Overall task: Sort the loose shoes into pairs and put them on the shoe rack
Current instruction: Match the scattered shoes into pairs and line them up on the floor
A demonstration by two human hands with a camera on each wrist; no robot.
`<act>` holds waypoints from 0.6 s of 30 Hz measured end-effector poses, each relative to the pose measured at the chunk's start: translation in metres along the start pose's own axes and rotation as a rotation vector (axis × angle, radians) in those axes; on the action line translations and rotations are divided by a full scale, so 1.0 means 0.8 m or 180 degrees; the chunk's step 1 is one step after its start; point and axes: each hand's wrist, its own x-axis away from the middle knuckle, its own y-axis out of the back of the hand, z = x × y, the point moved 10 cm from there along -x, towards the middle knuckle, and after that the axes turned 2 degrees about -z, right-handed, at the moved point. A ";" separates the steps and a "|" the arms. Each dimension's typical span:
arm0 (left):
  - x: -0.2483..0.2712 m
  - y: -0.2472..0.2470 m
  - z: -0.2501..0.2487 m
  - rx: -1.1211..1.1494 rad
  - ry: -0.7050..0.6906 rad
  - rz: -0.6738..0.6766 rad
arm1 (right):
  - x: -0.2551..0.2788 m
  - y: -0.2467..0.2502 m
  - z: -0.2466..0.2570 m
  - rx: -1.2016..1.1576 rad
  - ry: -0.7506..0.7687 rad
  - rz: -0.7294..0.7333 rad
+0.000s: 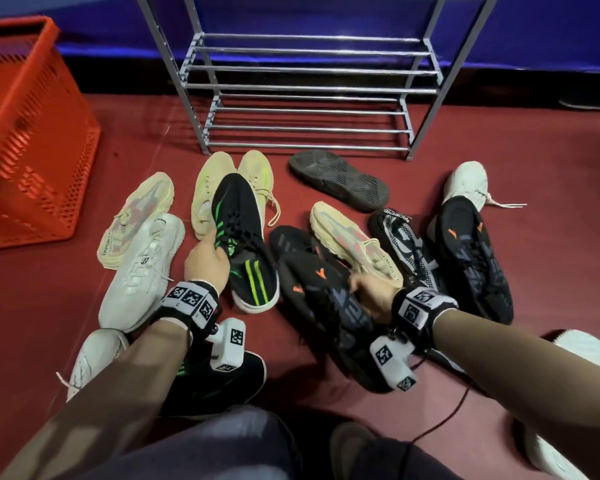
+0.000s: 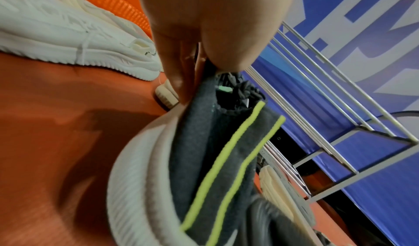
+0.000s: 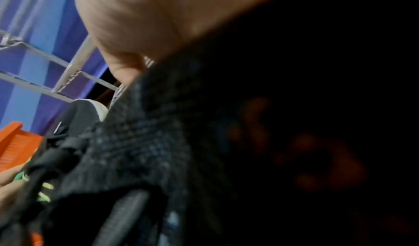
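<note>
The rack stands bare against the far wall with every shoe down on the floor in front of it. Its shelves are only thin bars, so I'd guess a shoe set carelessly could tip through or hang off the front. The red basket sits well to the left, out of the way. The bigger worry is the heap itself. The left hand pinches a green-striped shoe by its collar between thumb and fingers, heel hanging low. The right hand is curled round the collar of an orange-marked shoe. These two don't match, so carrying both to the rack would likely make a wrong pair. The green one's mate lies half under the left forearm, and the orange one's mate is off to the right. That thin pinch might also slip. The orange-marked shoe rests on other dark shoes, so lifting it may drag a neighbour along or snag a lace. By my count there is one rack and one basket. There are two green-striped shoes, two orange-marked ones and two pink-patched cream ones. Two yellow shoes lie side by side. There is one black-and-white knit shoe and one upturned black sole. I see at least four white shoes, the ones at the right edge being cut off. A further dark shoe is too buried to place.
</note>
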 end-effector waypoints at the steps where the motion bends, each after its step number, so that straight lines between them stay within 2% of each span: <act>1: -0.001 0.001 0.002 0.0015 0.0035 -0.0024 | 0.011 -0.004 -0.005 0.0173 -0.0106 0.0019; 3: 0.001 0.004 0.009 0.0021 0.0133 -0.0057 | 0.012 -0.009 -0.022 0.0241 -0.0263 0.0217; 5: 0.003 0.008 0.014 -0.0039 0.0232 -0.0066 | 0.012 -0.004 -0.032 0.0286 -0.0351 0.0108; 8: 0.003 0.003 0.021 -0.0611 0.0507 0.0486 | 0.005 -0.001 -0.021 0.0104 -0.0195 -0.0016; 11: -0.005 0.003 0.047 -0.1321 0.0910 0.1040 | 0.003 0.000 -0.001 -0.0336 -0.0123 0.0102; 14: -0.007 0.007 0.107 -0.1819 0.1251 0.1320 | 0.003 -0.017 0.024 -0.0550 0.0166 0.0294; 16: -0.003 0.014 0.143 -0.1975 0.1311 0.1420 | -0.001 -0.016 0.031 -0.0723 0.0289 0.0198; 18: 0.006 0.021 0.153 -0.1940 0.1427 0.1494 | -0.001 -0.016 0.034 -0.1050 0.0330 0.0270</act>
